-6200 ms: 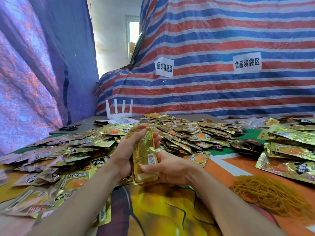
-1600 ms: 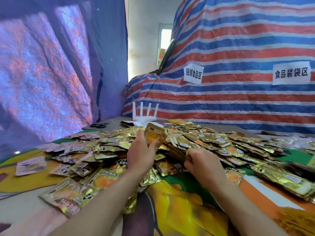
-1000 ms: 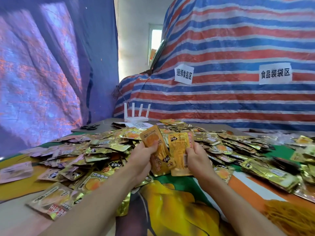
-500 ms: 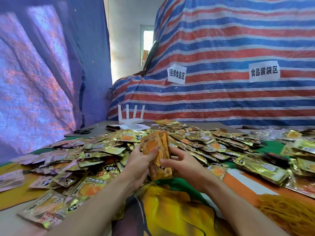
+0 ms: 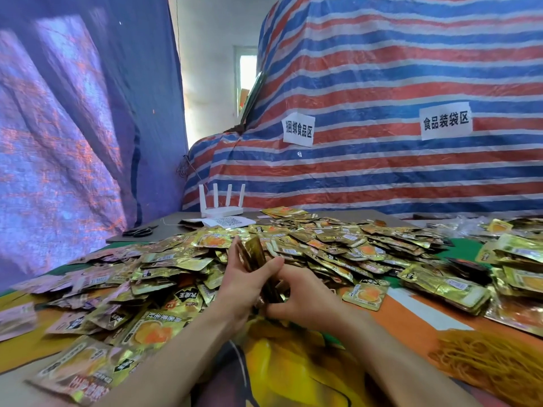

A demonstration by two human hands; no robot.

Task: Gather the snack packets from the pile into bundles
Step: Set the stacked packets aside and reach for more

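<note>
A big pile of gold snack packets (image 5: 338,245) covers the table in front of me. Low in the middle, both hands hold a small stack of packets (image 5: 258,259) turned edge-on toward me. My left hand (image 5: 241,277) grips the stack from the left, thumb across its front. My right hand (image 5: 302,301) holds its lower right edge with curled fingers. Bundled packets (image 5: 446,289) lie stacked at the right.
A heap of yellow rubber bands (image 5: 493,362) lies at the lower right. A white router (image 5: 223,207), papers and black scissors (image 5: 139,231) sit at the table's back left. Striped tarp (image 5: 382,83) rises behind; blue tarp (image 5: 58,127) hangs at left.
My right hand picked a packet from the pile and brought it to the one in my left hand. The stack, face-on before, is now turned edge-on between both hands.
</note>
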